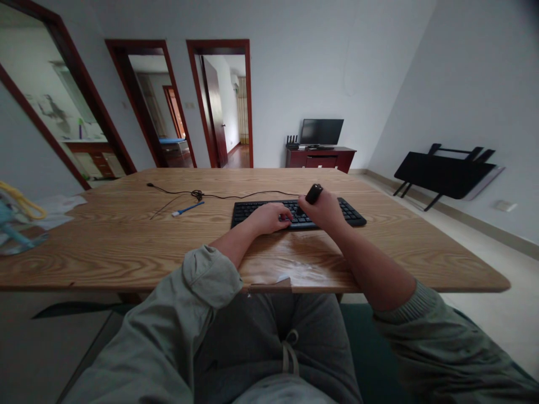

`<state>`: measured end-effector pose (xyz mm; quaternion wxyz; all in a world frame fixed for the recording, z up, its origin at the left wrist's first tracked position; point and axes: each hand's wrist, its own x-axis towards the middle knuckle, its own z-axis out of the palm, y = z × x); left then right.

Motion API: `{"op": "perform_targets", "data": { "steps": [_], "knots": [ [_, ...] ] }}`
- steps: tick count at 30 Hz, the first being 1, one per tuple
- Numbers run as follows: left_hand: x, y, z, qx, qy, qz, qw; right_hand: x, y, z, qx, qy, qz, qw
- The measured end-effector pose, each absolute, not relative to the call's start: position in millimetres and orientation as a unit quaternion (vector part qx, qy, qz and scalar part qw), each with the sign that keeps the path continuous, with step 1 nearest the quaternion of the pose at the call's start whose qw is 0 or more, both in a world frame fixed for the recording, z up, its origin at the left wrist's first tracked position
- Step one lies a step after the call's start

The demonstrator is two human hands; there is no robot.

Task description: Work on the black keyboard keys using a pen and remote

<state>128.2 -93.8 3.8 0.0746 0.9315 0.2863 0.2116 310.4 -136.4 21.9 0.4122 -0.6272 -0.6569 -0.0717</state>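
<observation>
A black keyboard (248, 211) lies on the wooden table, partly covered by both hands. My left hand (272, 217) rests on its middle keys, fingers loosely bent, with a small gap between thumb and fingers. Just to the right, my right hand (326, 210) is closed round a thick black tool handle (314, 193), held steeply with its top end poking up above the fist. The tool's lower end reaches down to the keys between my hands. Its tip is too small and dark to make out.
Left of the keyboard lie a black cable (227, 196) and a blue brush-like tool with a white end (187, 209). A light-blue object with a yellow cord (23, 199) and papers (56, 210) are at the table's left. Clear tape (269, 287) covers the front edge.
</observation>
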Motion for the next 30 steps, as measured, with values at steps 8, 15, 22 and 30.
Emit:
{"op": "perform_targets", "data": {
  "steps": [8,15,22,30],
  "knots": [
    [127.6,-91.2,0.1,0.931,0.288,0.214,0.073,309.8,-150.7,30.1,-0.604,-0.730,-0.075,0.311],
    [126.7,-92.0,2.0,0.926,0.307,0.208,0.075,319.5,-150.5,31.2,-0.589,-0.762,-0.009,0.268],
    [126.0,-92.2,1.7,0.925,0.303,0.213,0.087,326.6,-164.9,28.8,-0.569,-0.774,0.073,0.267],
    [123.4,-91.6,2.1,0.923,0.297,0.223,0.096,327.9,-163.6,23.9,-0.574,-0.758,0.137,0.278]
  ]
}}
